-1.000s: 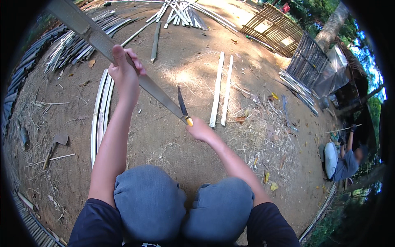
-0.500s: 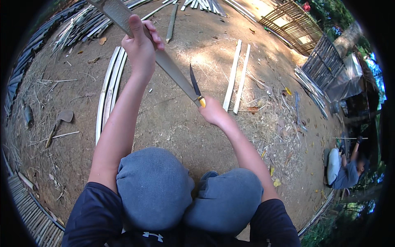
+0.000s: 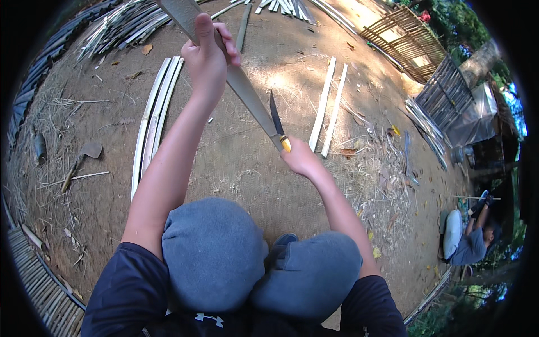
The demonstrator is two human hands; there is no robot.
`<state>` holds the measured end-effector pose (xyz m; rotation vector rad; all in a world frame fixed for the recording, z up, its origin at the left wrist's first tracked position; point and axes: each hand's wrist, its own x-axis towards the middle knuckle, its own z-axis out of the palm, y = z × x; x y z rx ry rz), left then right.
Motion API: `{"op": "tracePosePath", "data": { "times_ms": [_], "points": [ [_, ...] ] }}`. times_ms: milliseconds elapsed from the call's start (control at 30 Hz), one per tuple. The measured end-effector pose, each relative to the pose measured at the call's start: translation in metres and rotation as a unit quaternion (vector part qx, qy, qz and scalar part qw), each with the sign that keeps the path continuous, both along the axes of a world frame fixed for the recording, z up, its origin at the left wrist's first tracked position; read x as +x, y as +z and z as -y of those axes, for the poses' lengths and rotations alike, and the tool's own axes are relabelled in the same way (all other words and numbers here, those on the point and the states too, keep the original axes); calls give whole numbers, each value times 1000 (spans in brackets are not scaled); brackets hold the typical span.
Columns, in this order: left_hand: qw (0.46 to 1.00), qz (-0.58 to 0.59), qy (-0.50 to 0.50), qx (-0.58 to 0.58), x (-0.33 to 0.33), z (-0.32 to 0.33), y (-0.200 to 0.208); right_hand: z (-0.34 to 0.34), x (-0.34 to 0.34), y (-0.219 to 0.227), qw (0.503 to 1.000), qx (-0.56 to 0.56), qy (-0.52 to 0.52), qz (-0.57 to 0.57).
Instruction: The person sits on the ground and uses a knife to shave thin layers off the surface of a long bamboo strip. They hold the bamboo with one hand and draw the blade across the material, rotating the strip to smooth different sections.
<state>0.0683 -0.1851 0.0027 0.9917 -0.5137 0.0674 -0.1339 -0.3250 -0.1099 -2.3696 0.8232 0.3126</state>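
Note:
My left hand [image 3: 206,70] is closed around a long, flat, grey-tan bamboo slat [image 3: 250,100], with the thumb laid up along it. The slat slants from the top of the view down to my right hand [image 3: 301,158]. That hand grips a knife [image 3: 275,115] by its yellow handle, its dark, narrow blade pointing up and away. The blade base lies against or right beside the slat's lower end; whether the edge bites into it I cannot make out. My right fingers are partly hidden behind the handle.
Pale bamboo strips [image 3: 150,121] lie on the dirt left of centre, and two more strips [image 3: 321,106] at right. A bladed hand tool [image 3: 84,160] rests farther left. Piles of strips [image 3: 120,31] and a slatted bamboo frame [image 3: 405,39] stand beyond. Another person [image 3: 471,244] sits far right.
Both hands have shifted slightly to the right with the slat and knife, still held. The view has tilted a little. The person at right has moved their arms.

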Motion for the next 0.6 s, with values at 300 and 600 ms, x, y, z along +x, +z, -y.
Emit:
{"op": "tracePosePath", "data": {
  "times_ms": [300,600],
  "points": [
    [999,-46,-15,16,-10,1,7,2,-4,1,1000,18,-15,-15],
    [998,-49,-24,5,-17,2,10,1,-10,3,998,56,-27,-9]
  ]
}}
